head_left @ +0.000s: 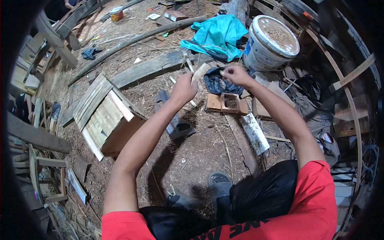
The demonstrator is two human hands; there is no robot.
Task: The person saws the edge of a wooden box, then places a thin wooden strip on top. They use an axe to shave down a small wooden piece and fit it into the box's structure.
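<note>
My left hand (185, 89) is closed around a short pale wooden strip (201, 72), which sticks up past the thumb. To its right, my right hand (237, 76) has thumb and fingers pinched together over a black plastic bag (216, 83); I cannot tell what sits in the pinch. Just below the bag lies a small wooden box (230, 102) with an open, dark inside. A light stick (189, 98) rests on the ground beneath my left hand. Left of my left forearm stands a wooden house-shaped box (105, 124) with a slatted roof.
A large white bucket (269, 48) full of sawdust stands at the back right beside a turquoise tarp (220, 36). A long plank (148, 67) and a curved pole (136, 40) cross the ground. A white speckled board (255, 134) lies near my right knee.
</note>
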